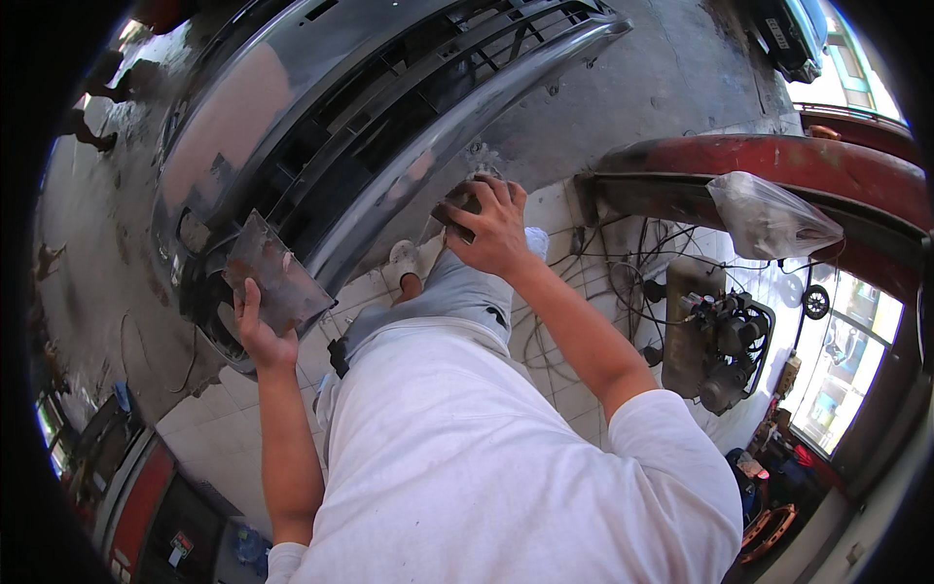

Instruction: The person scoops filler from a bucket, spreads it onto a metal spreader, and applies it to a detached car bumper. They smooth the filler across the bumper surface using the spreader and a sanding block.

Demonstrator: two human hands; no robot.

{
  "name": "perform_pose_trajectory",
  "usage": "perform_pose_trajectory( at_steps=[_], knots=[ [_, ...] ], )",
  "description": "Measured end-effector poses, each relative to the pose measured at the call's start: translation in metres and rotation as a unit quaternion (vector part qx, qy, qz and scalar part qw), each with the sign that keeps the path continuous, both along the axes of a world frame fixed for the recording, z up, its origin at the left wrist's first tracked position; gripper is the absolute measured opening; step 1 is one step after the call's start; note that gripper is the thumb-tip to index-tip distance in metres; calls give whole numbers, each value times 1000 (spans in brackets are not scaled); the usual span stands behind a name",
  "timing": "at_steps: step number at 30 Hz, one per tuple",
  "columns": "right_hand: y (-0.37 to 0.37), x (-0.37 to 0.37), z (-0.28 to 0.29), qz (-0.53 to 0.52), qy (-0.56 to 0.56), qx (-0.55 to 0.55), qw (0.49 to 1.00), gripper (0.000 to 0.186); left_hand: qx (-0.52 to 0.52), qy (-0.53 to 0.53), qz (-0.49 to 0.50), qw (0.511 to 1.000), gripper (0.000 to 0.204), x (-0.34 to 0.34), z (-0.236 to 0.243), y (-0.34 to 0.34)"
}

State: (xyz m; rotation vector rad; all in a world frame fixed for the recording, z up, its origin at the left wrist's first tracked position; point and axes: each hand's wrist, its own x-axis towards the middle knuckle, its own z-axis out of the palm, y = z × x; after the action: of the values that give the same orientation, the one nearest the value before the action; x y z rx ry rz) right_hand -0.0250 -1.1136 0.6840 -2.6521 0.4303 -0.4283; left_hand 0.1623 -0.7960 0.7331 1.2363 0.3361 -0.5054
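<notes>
A black car bumper (465,109) with a slatted grille lies tilted in front of me, with a pinkish smooth patch (229,127) on its upper left face. My left hand (265,336) holds a flat, smeared, grey-brown square plate (277,277) close to the bumper's near left end. Its thumb and fingers grip the plate's lower edge. To the right, past the bumper's near lip, my right hand (494,229) has its fingers curled over a dark flat piece (443,216), whose kind I cannot make out. The fingers partly cover that piece.
At the right, an air compressor (696,331) stands among tangled hoses on white floor tiles. Above it runs a red beam (759,158) with a clear plastic bag (773,216) hanging there. A dark vehicle (783,39) is at the far right. Grey concrete lies beyond the bumper.
</notes>
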Motion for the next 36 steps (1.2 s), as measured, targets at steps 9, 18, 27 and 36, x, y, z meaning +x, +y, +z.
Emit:
perform_pose_trajectory(
  at_steps=[9,18,27,36],
  knots=[
    [-80,14,39,-18,-34,-44,998,39,2,-5,-22,1000,50,4,-6,3],
    [-107,41,25,7,-83,-53,995,40,46,5,6,999,51,2,-5,1],
    [-115,14,4,6,-66,-10,998,42,53,-1,10,999,50,1,-4,0],
    [-134,33,5,19,-120,-4,993,41,103,29,42,993,54,3,-4,-1]
  ],
)
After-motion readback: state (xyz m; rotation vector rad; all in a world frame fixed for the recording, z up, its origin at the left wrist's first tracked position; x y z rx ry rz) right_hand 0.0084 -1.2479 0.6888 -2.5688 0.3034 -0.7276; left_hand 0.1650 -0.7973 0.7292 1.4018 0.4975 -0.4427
